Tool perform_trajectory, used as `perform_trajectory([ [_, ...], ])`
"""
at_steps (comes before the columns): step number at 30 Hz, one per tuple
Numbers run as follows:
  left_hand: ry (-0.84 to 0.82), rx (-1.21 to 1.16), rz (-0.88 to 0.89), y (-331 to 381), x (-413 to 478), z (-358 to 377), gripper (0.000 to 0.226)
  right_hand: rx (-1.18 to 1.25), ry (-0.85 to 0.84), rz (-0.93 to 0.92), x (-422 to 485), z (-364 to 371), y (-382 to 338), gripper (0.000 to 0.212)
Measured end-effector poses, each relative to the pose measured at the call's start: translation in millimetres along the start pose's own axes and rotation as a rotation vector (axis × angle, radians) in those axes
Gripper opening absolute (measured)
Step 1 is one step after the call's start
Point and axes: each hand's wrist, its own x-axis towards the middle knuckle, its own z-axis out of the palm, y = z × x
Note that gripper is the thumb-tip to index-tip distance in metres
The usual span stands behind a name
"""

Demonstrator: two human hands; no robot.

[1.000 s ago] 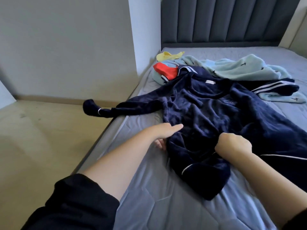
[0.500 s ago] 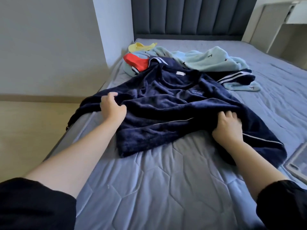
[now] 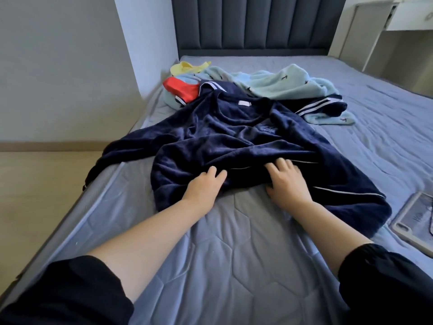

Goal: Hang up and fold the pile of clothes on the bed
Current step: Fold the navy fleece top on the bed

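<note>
On the bed (image 3: 234,266), toward its left side, I see the navy top (image 3: 234,141) spread out with its collar toward the headboard (image 3: 253,24) and one sleeve trailing over the mattress edge. My left hand (image 3: 206,186) and right hand (image 3: 287,181) rest close together on its near hem, fingers straight and pressed flat on the fabric, gripping nothing. Behind the top lie a light blue garment (image 3: 281,83), a red piece (image 3: 180,89) and a yellow one (image 3: 187,66).

Bed (image 3: 234,266), grey-blue quilted cover: navy top (image 3: 234,141) spread mid, clothes pile (image 3: 281,83) behind it nr headboard (image 3: 253,22), flat device (image 3: 419,219), maybe a tablet, at rt edge.
</note>
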Motion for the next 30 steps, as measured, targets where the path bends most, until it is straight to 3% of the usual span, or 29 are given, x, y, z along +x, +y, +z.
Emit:
perform_trajectory([
  [2,-0.030,-0.119,-0.065,-3.1,6.0,-4.6,0.050,0.030,0.008,-0.094,-3.6,3.9,-10.8,0.056],
  [6,-0.161,-0.758,-0.169,-11.1,21.8,-29.6,0.020,0.034,0.017,-0.023,-7.6,6.7,-18.4,0.070],
  [9,-0.389,-1.013,-0.062,-22.9,14.4,-48.4,0.019,0.050,0.029,-0.025,-0.3,-4.2,-13.9,0.042],
  [11,-0.517,-0.894,0.058,-28.1,8.4,-57.2,0.033,0.085,-0.213,-0.009,11.4,-22.3,-14.4,0.019],
  [13,-0.617,-0.773,0.136,-27.2,6.8,-62.8,0.036,0.146,-0.521,0.012,23.2,-40.2,-17.2,0.018],
  [17,-0.711,-0.792,0.152,-24.5,5.0,-74.9,0.038,0.257,-0.856,-0.004,42.5,-81.2,-13.0,0.016],
  [18,-0.781,-0.804,0.175,-27.1,4.3,-76.9,0.033,0.284,-1.011,-0.042,42.9,-90.5,-10.8,0.019],
  [20,-1.020,-0.813,0.213,-31.2,0.6,-80.7,0.019,0.457,-1.347,-0.104,35.6,-102.4,-8.2,0.018],
  [21,-1.133,-0.845,0.201,-29.4,-0.8,-79.9,0.022,0.617,-1.459,-0.082,29.8,-105.1,-8.4,0.012],
  [22,-1.190,-0.891,0.168,-24.6,-1.3,-77.6,0.028,0.782,-1.488,-0.013,25.8,-104.1,-7.3,0.024],
  [23,-1.171,-0.930,0.127,-16.7,-0.5,-74.4,0.033,0.909,-1.428,0.088,23.5,-101.5,-5.6,0.035],
  [25,-0.923,-0.946,0.048,6.6,4.2,-67.9,0.034,0.852,-0.998,0.260,26.3,-90.5,0.9,0.031],
  [27,-0.595,-0.829,0.024,32.3,12.7,-64.2,0.028,0.248,-0.538,0.308,30.2,-84.6,11.6,0.034],
  [28,-0.452,-0.730,0.059,44.3,16.8,-62.3,0.027,0.001,-0.425,0.348,28.0,-84.5,16.9,0.040],
  [30,-0.240,-0.566,0.152,69.1,21.4,-59.7,0.025,-0.151,-0.500,0.500,21.8,-79.8,31.9,0.063],
])
